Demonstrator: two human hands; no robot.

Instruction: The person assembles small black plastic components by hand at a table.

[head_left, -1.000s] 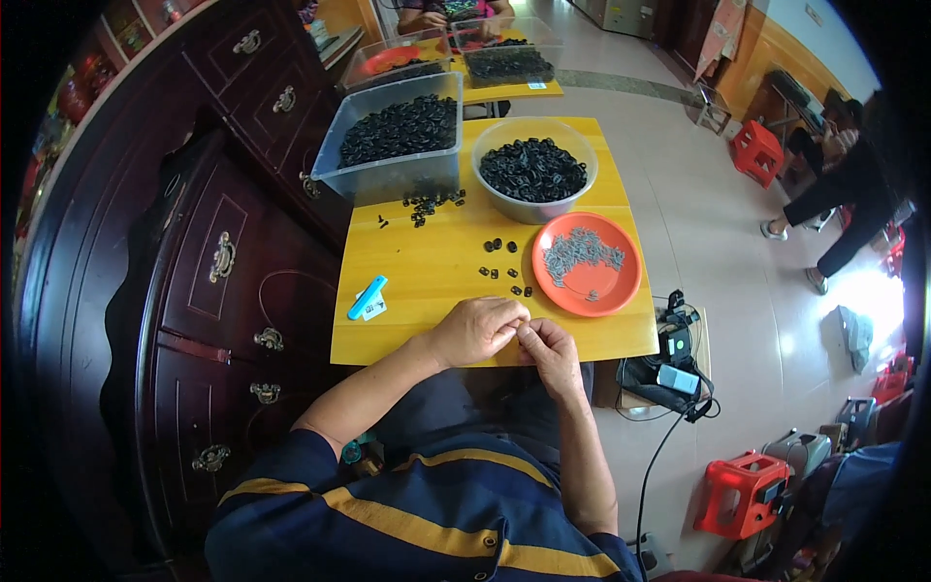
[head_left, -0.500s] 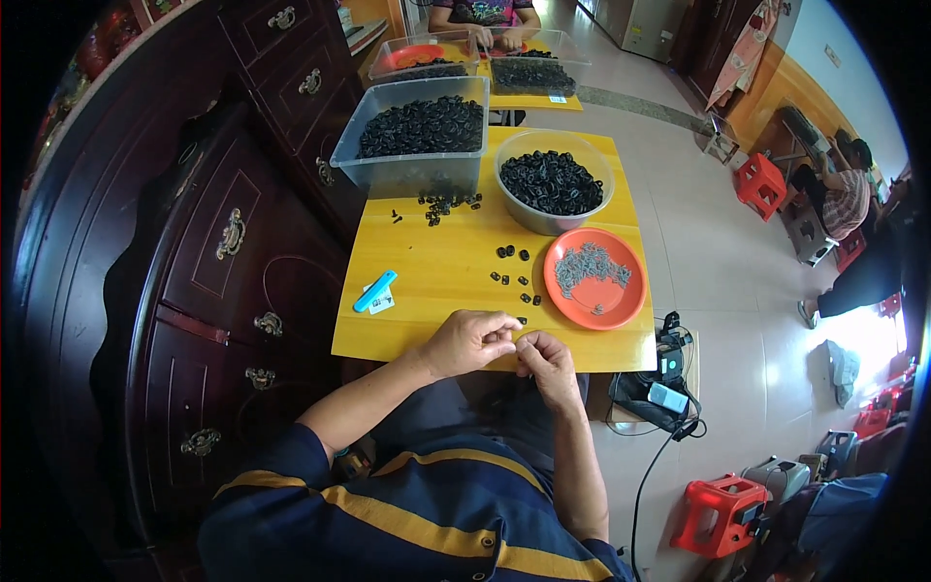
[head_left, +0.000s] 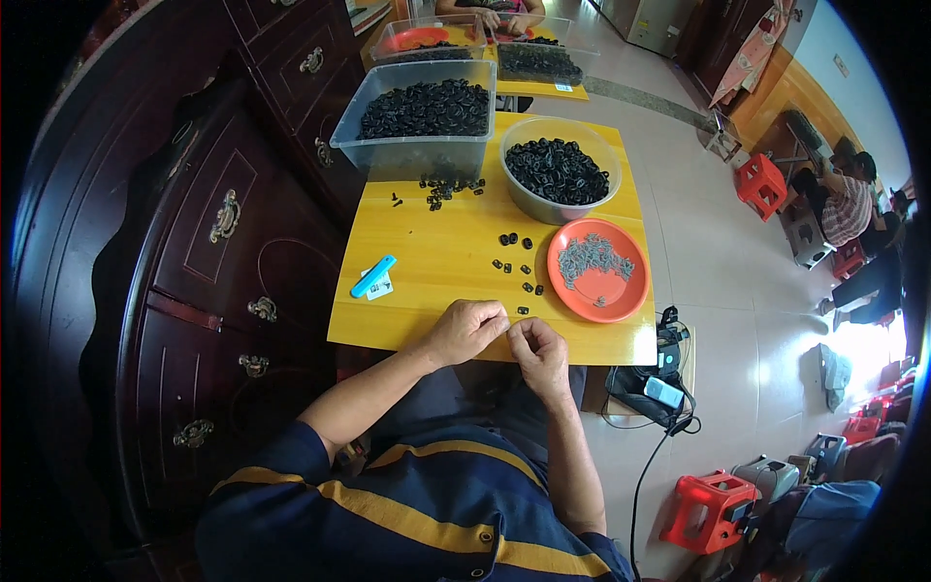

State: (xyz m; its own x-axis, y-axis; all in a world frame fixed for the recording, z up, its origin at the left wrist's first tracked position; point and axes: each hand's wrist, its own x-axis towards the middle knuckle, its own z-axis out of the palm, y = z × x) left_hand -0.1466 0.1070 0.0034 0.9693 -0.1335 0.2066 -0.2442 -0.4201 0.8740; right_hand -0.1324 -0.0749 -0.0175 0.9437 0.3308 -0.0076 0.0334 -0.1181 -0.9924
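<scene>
My left hand (head_left: 467,333) and my right hand (head_left: 539,357) meet at the near edge of the yellow table (head_left: 436,281). Both are closed, fingertips pinched close together; whatever they hold is too small or hidden to make out. Just beyond them lies one small black plastic piece (head_left: 524,310), with several more black pieces (head_left: 508,240) farther up. To the right of these sits an orange-red plate (head_left: 599,308) with many small grey metal parts (head_left: 593,257) on it. A round clear tub (head_left: 560,215) full of black pieces stands behind the plate.
A large clear bin (head_left: 412,153) of black parts stands at the far left, loose pieces (head_left: 444,191) before it. A blue-handled tool (head_left: 373,277) lies on a white label. Dark drawers (head_left: 223,272) flank the left. Across, another person's hands (head_left: 504,21) work at a second table.
My fingers have shifted: the left hand's have curled in more, and the right hand has moved slightly left and turned. The whole view has tilted a little. The pieces on the table look unchanged.
</scene>
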